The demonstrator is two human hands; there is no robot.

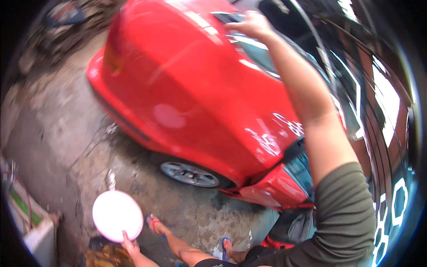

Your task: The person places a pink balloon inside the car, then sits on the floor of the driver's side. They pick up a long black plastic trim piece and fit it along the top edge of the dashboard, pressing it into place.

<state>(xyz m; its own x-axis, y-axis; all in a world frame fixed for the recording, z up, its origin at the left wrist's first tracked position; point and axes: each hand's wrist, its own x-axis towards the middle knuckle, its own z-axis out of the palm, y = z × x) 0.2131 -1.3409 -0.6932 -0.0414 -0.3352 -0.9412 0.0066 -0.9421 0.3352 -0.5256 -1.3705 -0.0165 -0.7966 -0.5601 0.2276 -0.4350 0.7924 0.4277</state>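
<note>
My left hand (129, 244) grips the near rim of a round white tub or dish (116, 212), thumb over its edge. Its inside is washed out by glare, so what it contains is hidden. Ahead of me is a wet, shiny red car (191, 84). My right arm stretches far across its bonnet, and my right hand (252, 26) is at the far side, by the windscreen (258, 52). Motion smears the right fingers; whether a cloth or sponge is under them cannot be made out. White foam-like streaks (267, 143) mark the panel nearer me.
The car's near door (284, 187) stands ajar beside its front wheel (189, 173). Wet concrete (75, 129) with white suds surrounds my sandalled feet. A low pale wall (40, 240) is at the lower left, a debris heap (53, 31) at the far left. A dark reflective vehicle (360, 58) lies to the right.
</note>
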